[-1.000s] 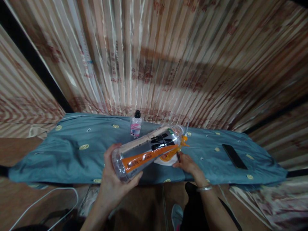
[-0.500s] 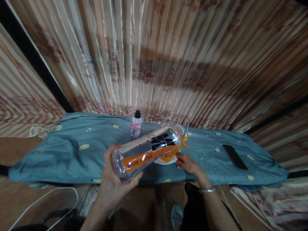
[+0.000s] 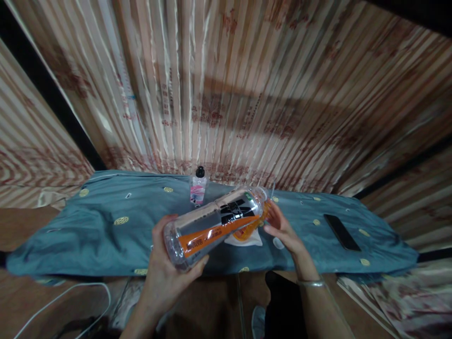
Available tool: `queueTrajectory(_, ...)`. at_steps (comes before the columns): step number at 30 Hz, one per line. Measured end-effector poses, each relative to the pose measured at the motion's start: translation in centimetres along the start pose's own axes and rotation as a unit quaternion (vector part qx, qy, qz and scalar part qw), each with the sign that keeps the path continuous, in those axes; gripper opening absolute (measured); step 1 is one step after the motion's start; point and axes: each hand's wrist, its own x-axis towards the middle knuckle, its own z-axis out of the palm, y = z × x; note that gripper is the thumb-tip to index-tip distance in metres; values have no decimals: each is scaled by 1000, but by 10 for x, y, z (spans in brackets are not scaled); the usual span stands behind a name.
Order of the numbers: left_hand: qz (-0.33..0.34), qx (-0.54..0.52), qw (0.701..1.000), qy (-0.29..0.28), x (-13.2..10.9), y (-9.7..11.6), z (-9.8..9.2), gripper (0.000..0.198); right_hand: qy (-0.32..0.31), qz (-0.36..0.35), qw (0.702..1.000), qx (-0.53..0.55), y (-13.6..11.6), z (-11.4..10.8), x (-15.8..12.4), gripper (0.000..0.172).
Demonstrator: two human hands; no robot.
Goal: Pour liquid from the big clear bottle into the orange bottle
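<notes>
My left hand (image 3: 165,263) is wrapped around the base of a large clear plastic bottle (image 3: 215,226) with an orange and black label. The bottle lies tilted in the air, its mouth up and to the right. Partly hidden behind it, a small orange bottle (image 3: 246,231) rests on a white tissue (image 3: 251,240). At the orange bottle's top, my right hand (image 3: 282,228) has its fingers around it, with the thumb lower; the fingertips are partly hidden. A small whitish round piece, like a cap (image 3: 278,243), lies below that hand.
A clear bottle with a black cap and pink label (image 3: 198,188) stands at the back of the blue patterned cloth (image 3: 106,240). A dark phone (image 3: 342,232) lies at the right. Striped curtains (image 3: 212,94) hang behind. A white cable (image 3: 63,294) loops at lower left.
My right hand has moved up from beside the tissue to the orange bottle's top. The whitish round piece is now visible on the cloth. The left hand still holds the large bottle tilted.
</notes>
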Motion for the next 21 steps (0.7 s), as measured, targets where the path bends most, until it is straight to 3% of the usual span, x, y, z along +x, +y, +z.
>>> queueTrajectory(2,7,17,1000,0,1,1,-1,82,-6,-2,1000,-22,2,13,0,144)
queueTrajectory(4,12,27,1000,1,1,-1,-1,83,-4,-17,999,-40,4,26,0,147)
queueTrajectory(11,18,11,1000,2,1,-12,-2,86,91,-34,991,-87,-3,60,1,128)
queueTrajectory(17,34,6,999,7,7,-39,-6,94,119,-28,991,-47,-10,75,6,107)
queueTrajectory(21,35,1,999,10,6,-33,-5,91,128,-6,991,-35,-8,78,8,93)
